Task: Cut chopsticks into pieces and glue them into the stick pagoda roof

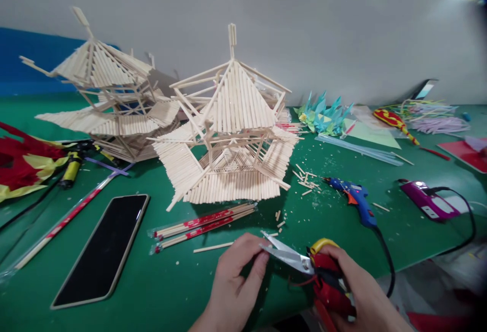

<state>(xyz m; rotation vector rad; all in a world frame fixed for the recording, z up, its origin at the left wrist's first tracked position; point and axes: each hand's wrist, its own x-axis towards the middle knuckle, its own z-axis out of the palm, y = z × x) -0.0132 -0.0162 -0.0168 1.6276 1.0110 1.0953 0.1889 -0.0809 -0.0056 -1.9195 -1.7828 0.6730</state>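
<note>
At the front centre, my left hand (pixel 241 276) is closed in a pinch beside the blade tips; what lies between its fingertips is too small to make out. My right hand (pixel 357 286) grips scissors (pixel 291 260) with red and yellow wrapped handles, their blades apart and pointing at my left fingertips. A thin wooden stick (pixel 213 247) passes behind my left hand; whether the hand touches it I cannot tell. Beyond stands a pagoda-like model (pixel 234 179) of wooden sticks, one upper roof side filled in. Packs of sticks (pixel 205 225) in clear and red wrapping lie before it.
A second stick model (pixel 110 113) stands back left. A phone (pixel 101 251) lies front left. To the right are cut stick bits (pixel 306 179), a blue glue gun (pixel 355 200) with a trailing cord, and a purple power box (pixel 429 200). A teal paper craft (pixel 323 113) sits behind.
</note>
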